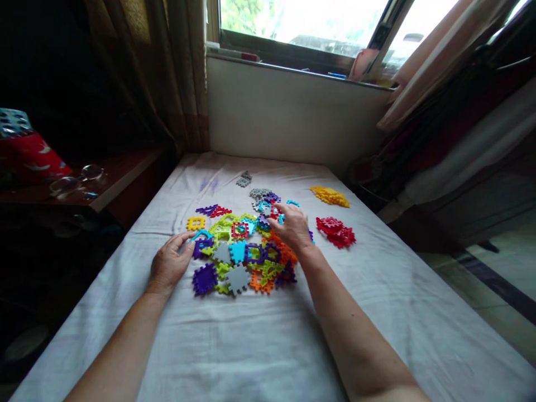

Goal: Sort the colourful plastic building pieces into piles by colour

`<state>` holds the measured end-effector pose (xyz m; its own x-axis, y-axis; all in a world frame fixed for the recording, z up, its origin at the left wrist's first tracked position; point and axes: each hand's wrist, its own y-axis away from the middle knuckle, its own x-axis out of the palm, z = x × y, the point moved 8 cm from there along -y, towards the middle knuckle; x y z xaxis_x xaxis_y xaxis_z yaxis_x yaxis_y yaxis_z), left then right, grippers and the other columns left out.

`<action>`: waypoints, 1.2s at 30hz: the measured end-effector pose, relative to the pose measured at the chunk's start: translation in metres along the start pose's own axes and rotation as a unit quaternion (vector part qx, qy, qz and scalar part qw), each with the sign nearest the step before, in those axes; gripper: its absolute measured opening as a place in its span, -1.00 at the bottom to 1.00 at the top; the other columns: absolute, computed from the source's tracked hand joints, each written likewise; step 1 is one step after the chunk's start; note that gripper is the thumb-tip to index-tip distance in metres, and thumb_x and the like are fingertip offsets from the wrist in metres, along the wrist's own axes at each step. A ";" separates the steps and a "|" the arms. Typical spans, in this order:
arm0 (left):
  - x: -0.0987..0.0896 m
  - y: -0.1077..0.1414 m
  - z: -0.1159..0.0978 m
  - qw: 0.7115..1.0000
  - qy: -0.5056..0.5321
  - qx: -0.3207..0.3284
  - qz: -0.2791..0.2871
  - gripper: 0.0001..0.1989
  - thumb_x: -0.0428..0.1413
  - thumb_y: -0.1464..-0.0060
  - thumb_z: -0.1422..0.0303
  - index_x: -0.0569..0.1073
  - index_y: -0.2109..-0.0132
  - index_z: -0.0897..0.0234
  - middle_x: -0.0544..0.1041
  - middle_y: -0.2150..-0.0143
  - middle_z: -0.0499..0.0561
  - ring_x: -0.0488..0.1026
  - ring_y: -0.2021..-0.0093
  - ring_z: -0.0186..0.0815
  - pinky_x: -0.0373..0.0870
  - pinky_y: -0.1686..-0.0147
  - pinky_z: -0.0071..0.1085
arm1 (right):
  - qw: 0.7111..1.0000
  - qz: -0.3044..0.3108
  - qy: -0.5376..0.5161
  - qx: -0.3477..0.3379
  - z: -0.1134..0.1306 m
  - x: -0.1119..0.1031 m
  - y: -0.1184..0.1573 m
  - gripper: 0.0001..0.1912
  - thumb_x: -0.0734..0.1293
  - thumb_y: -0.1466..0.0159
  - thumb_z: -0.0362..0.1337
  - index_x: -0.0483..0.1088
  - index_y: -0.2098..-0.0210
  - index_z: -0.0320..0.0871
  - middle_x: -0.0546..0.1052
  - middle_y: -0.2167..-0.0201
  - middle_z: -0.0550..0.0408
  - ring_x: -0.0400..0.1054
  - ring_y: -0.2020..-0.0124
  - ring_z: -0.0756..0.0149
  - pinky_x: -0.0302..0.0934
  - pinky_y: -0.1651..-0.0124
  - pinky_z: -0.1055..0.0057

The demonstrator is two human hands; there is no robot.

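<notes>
A heap of coloured interlocking plastic tiles (238, 252) lies on the bed, with notched edges in purple, green, grey, light blue, orange and red. My left hand (168, 263) rests at the heap's left edge, fingers stretched out beside a light blue tile (201, 234) and a purple one. Over the far right part of the heap reaches my right hand (293, 224). Its thumb and fingers close around a red tile (274, 210), partly covered by the hand. A yellow square frame tile (195, 223) sits just beyond my left hand.
To the right lie a red tile pile (336, 231) and a yellow tile pile (330, 196). Grey tiles (244, 179) are at the back. Glasses (79, 180) and a red patterned container (31, 156) stand on a side table at left. A window is behind the bed.
</notes>
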<state>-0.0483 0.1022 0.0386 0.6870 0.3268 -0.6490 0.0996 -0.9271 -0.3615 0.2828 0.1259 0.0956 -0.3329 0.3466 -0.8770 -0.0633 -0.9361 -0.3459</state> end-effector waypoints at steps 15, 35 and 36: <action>-0.002 -0.001 0.003 1.000 -0.020 -0.022 0.011 -0.62 0.03 -0.07 0.09 0.58 0.09 0.11 0.63 -0.02 0.02 0.55 -0.04 -0.11 0.47 -0.09 -0.22 | 0.941 -0.110 0.076 0.310 -0.200 -0.050 0.064 -0.53 0.29 -0.28 -0.08 0.47 -0.11 -0.15 0.49 -0.06 -0.18 0.30 -0.10 -0.04 0.17 -0.12 0.05; 0.002 0.000 0.000 1.000 -0.004 -0.012 0.006 -0.60 0.01 -0.06 0.10 0.58 0.09 0.16 0.64 -0.01 0.01 0.55 -0.05 -0.17 0.44 -0.12 -0.30 | 0.969 0.115 -0.027 -0.218 0.063 0.048 0.006 -0.66 0.43 -0.24 -0.14 0.53 -0.01 0.02 0.54 -0.11 0.02 0.31 -0.17 0.07 0.17 -0.19 0.08; 0.002 0.000 0.000 1.000 -0.004 -0.011 0.005 -0.60 0.01 -0.06 0.10 0.58 0.08 0.17 0.64 -0.01 0.02 0.55 -0.05 -0.17 0.44 -0.12 -0.30 | 0.967 0.129 -0.021 -0.218 0.064 0.051 0.006 -0.67 0.43 -0.24 -0.12 0.53 0.00 0.02 0.55 -0.09 0.02 0.31 -0.16 0.07 0.18 -0.17 0.09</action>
<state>-0.0466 0.1027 0.0372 0.6828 0.3183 -0.6576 0.1079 -0.9342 -0.3401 0.2049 0.1343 0.0704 -0.3226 0.0936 -0.9419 0.4265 -0.8740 -0.2329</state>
